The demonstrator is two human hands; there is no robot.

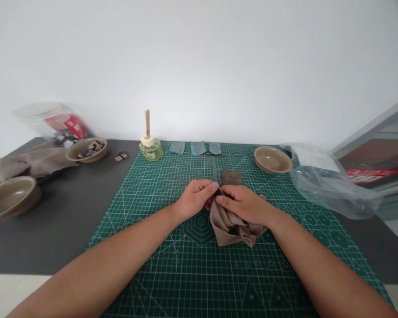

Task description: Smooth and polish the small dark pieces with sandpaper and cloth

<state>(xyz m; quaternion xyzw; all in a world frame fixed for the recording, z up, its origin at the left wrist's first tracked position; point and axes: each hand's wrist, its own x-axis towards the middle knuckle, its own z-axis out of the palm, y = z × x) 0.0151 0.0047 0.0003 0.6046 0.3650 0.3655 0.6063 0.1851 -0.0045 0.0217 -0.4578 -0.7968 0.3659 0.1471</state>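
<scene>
Your left hand (199,196) has its grip narrowed to a pinch at a small dark piece (218,191); your right hand (243,204) meets it there, its grip closed on a bunched brown cloth (232,225). Both things sit over the middle of the green mat (146,185). Fingers hide most of the dark piece, so you may lose it if the pinch slackens, or have it dragged aside if a loose fold snags. The cloth's hanging edge could also catch the dark square (231,177) just beyond your right hand.

Farther out, a glass bottle (151,151) holds yellowish liquid and sticks; a knock would likely spill it. The right bowl (273,160) shows its inner base and touches or nearly touches a clear bag (331,187) with a pale sheet inside. On the desk (63,212), the small left bowl (97,157) holds dark and tan pieces, and a plastic bag (36,115) behind it contains something red and mixed scraps.
</scene>
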